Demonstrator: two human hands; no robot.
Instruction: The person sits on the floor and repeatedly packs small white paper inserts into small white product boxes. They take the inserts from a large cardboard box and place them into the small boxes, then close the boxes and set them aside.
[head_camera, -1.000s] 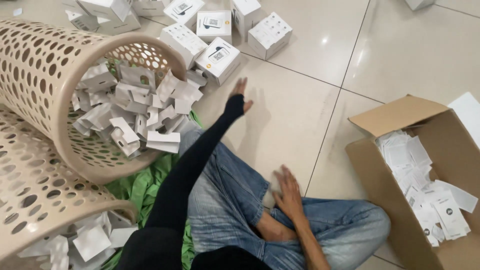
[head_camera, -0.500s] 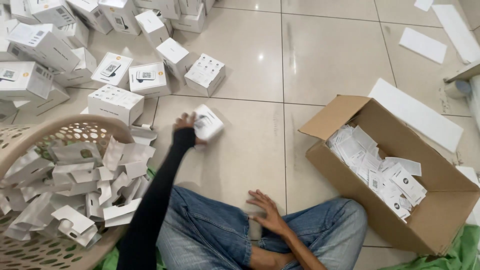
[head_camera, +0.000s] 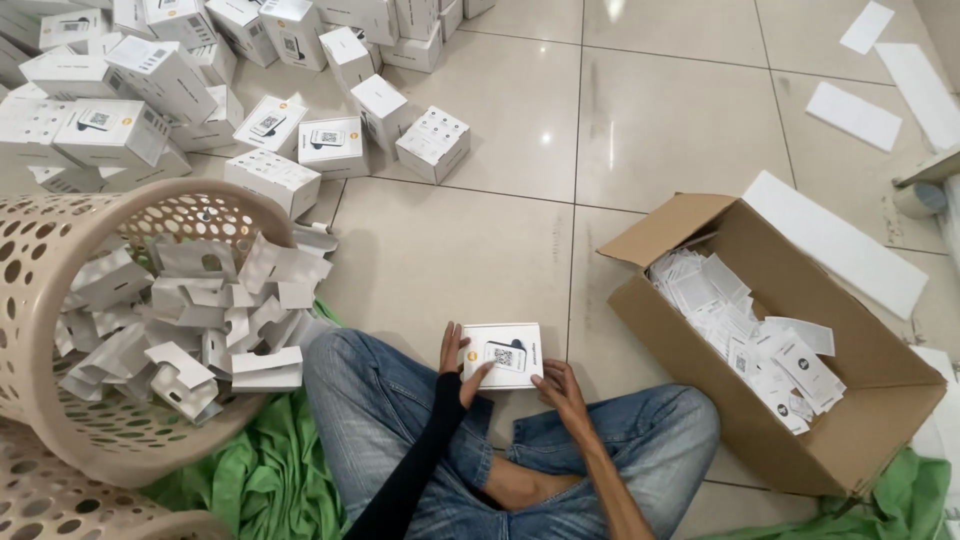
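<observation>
I sit cross-legged on the tiled floor in blue jeans. Both hands hold a small white box (head_camera: 503, 355) just above my knees. My left hand (head_camera: 455, 362), in a black sleeve, grips its left edge. My right hand (head_camera: 560, 388) supports its right lower corner. The box lies flat with its printed top facing up.
A tipped beige perforated basket (head_camera: 40, 300) at left spills white cardboard inserts (head_camera: 200, 320). Several white boxes (head_camera: 270, 120) are piled at the upper left. An open cardboard carton (head_camera: 860, 420) of white leaflets stands at right. Green cloth (head_camera: 250, 470) lies under my leg.
My left hand reached out to the pile, picked up a white box and brought it back to my lap. My right hand rose from my leg to hold it too.
</observation>
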